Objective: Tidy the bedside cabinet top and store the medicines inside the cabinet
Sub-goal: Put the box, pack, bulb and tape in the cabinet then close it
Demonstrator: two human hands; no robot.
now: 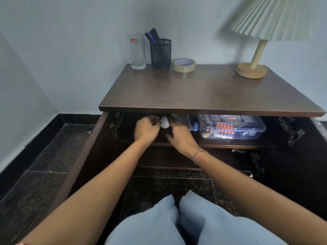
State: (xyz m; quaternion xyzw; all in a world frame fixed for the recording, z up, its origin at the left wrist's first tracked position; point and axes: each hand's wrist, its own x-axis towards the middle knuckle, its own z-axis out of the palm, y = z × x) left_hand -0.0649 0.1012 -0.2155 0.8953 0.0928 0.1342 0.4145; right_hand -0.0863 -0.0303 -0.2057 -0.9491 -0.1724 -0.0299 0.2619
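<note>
small white bottle (165, 123) is in on the cabinet's upper shelf (221, 146), left hand (146, 129) curled against its side. right hand (180, 136) just beside it, too blurred to tell its grip. clear first aid box (247, 131) further right on the shelf. up on the surface (203, 92): glass (135, 52), pen holder (160, 53), tape roll (184, 65), lamp (259, 53).

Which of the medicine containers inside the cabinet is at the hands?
The small white bottle, gripped by the left hand with the right hand close beside it. The blue-capped vial and clear first-aid box sit untouched to its right.
</note>
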